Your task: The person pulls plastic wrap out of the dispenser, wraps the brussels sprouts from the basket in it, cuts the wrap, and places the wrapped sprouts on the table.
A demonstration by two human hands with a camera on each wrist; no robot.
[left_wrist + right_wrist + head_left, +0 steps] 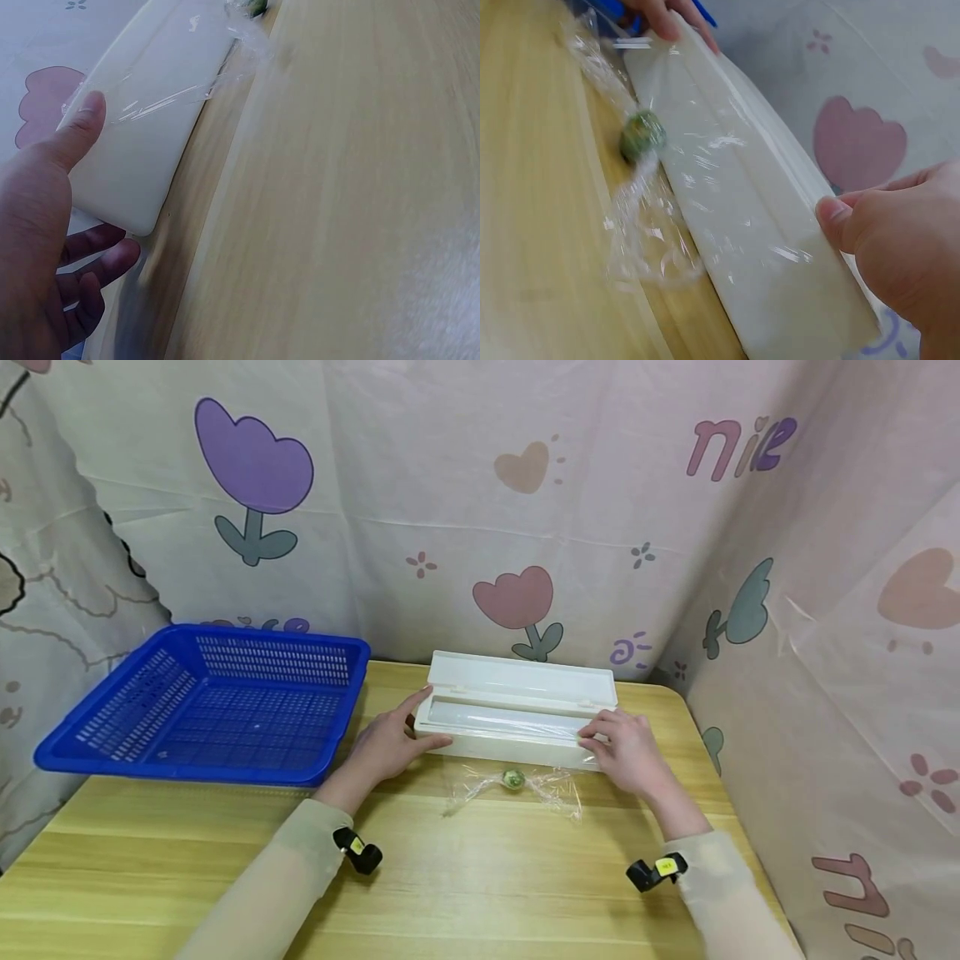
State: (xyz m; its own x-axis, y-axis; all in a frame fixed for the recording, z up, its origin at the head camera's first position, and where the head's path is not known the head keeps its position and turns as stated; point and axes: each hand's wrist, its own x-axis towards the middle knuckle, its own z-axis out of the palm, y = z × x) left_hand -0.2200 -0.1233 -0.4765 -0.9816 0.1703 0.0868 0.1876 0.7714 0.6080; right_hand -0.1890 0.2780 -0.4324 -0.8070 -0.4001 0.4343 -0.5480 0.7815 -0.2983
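Observation:
A white cling film dispenser box (495, 747) lies on the table with its lid (521, 675) tipped back. Inside it is a roll of clear cling film (510, 720). My left hand (384, 745) holds the box's left end, thumb on the front wall and fingers around the end. At the right end, my right hand (632, 755) pinches the film between thumb and forefinger at the box's front edge. Some film drapes over the front wall in the right wrist view. Just before the box lies a small round green item (513, 779) wrapped in film, with both film ends twisted outward.
A blue plastic basket (330, 727) with perforated sides stands at the left of the wooden table (480, 893). A printed curtain (405, 468) hangs behind the table and along its right side.

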